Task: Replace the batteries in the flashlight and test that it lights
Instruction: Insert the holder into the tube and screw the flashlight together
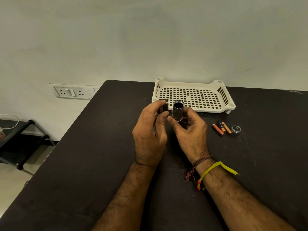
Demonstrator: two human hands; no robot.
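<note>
You're holding the flashlight body [178, 110] in your right hand [190, 130], fingers curled around its lower part so the grip is closed on it, and the open end is pointing up and away from you with the dark hollow inside showing. Your left hand [150, 130] is pinching a small dark piece [163, 108] just beside the body, thumb and fingertips closed on it; it looks like the battery holder but most of it is hidden by your fingers, so I can't really tell. The two parts are sitting close together, not quite touching as far as I can see.

Both hands are hovering above the dark table [83, 172], right in front of the cream plastic tray [193, 95] with the square holes, which is sitting at the far edge near the wall.

Off to your right on the table, three small batteries [221, 128] are lying side by side, touching or nearly so, one reddish, one dark with an orange end, one gold. Just right of them the tail cap [236, 129] is resting spring side up.

You're wearing thread bands on your right wrist, a yellow one [211, 169] and a reddish brown one [198, 163].
</note>
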